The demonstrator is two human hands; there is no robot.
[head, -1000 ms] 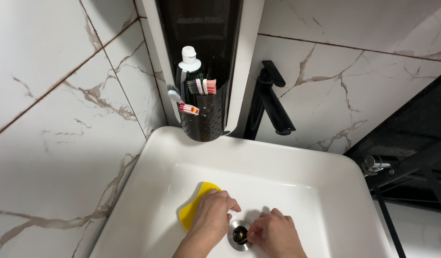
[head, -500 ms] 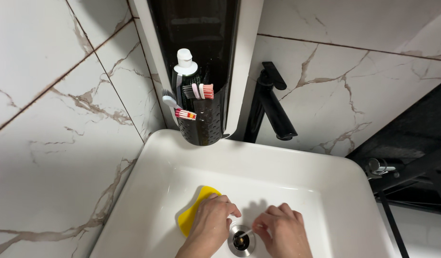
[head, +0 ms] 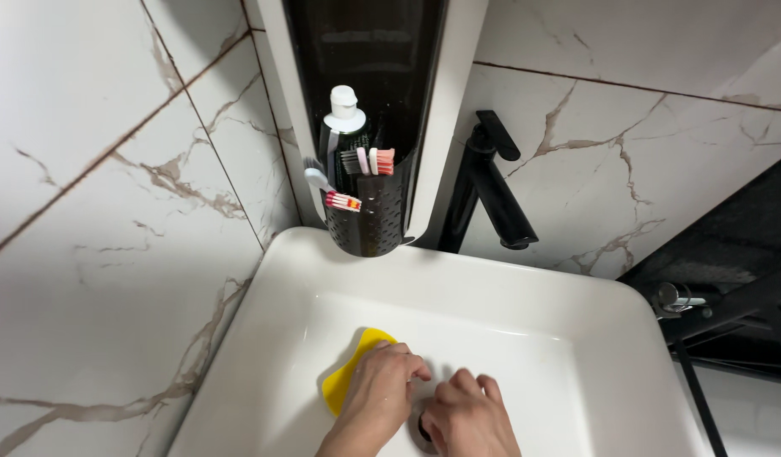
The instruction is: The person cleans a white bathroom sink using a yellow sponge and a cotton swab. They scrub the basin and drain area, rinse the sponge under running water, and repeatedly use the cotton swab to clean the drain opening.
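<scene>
Both hands at the drain, work unfinished.
Left hand presses sponge beside it; right hand curled over it, grip unclear.

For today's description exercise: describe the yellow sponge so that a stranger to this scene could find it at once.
Start at the white square basin below the black tap. On its floor, left of the drain, the left hand presses on the sponge. It is the only yellow thing there, flat with a wavy edge.

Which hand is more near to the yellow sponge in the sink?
The left hand. It lies on the right edge of the yellow sponge, partly covering it. The right hand sits farther right, over the drain, apart from the sponge.
</scene>
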